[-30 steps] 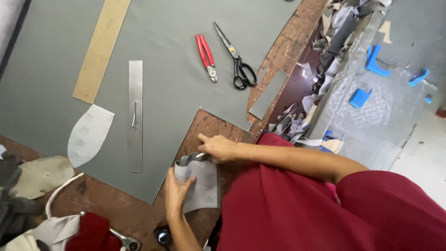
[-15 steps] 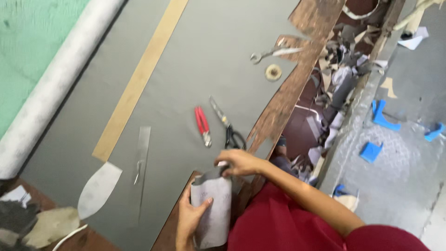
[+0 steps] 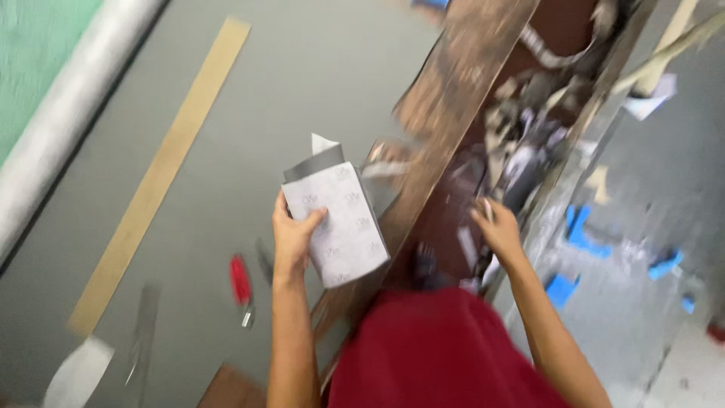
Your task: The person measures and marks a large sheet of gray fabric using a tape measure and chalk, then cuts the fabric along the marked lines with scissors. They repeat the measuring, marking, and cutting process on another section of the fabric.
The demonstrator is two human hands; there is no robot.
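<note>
Left hand (image 3: 291,238) fingers (image 3: 316,219) pinch grey sheet (image 3: 343,223) edge.

I am holding a pale, patterned cut piece of material (image 3: 343,223) up in my left hand (image 3: 291,238) above the grey sheet (image 3: 302,83) covering the surface. My right hand (image 3: 498,230) is reaching over blurred scraps (image 3: 521,151) beside it. Red-handled pliers (image 3: 241,283) are lying near my left wrist.

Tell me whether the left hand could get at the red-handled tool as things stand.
Probably not right away: the left hand holds a grey sheet. The red-handled tool lies uncovered on grey material just beside that forearm.
</note>
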